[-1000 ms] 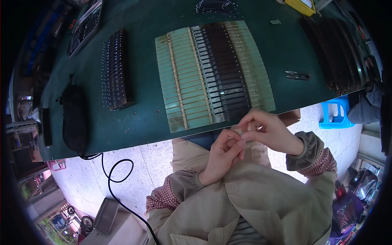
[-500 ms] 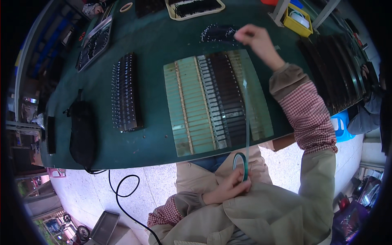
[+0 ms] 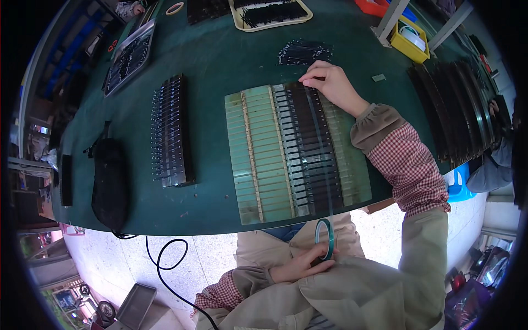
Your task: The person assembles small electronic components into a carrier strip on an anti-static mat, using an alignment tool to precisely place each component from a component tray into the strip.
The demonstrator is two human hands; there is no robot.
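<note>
In my left hand (image 3: pixel 300 266) I hold a roll of green tape (image 3: pixel 331 240) below the table's near edge. A narrow clear strip of tape (image 3: pixel 325 159) runs from the roll, stretched over a row of dark strips on a pale green slotted board (image 3: pixel 245 165). My right hand (image 3: pixel 333 85) is at the board's far edge, its thumb and fingertips pinched together at the tape's end. Several thin black pieces with light ends (image 3: pixel 297 157) lie side by side across the board, beneath the tape.
A stack of dark strips with pins (image 3: pixel 170 129) and a black pouch (image 3: pixel 109 179) lie to the left. Loose black pieces (image 3: pixel 305 52) and a cream tray (image 3: pixel 272 15) are beyond the board. Dark strips (image 3: pixel 451 110) and a yellow bin (image 3: pixel 410 44) occupy the right.
My right hand has come down and nearer, from above the loose pieces to the board's far edge. The tape has shifted left, over the dark strips. My left hand stays on the roll.
</note>
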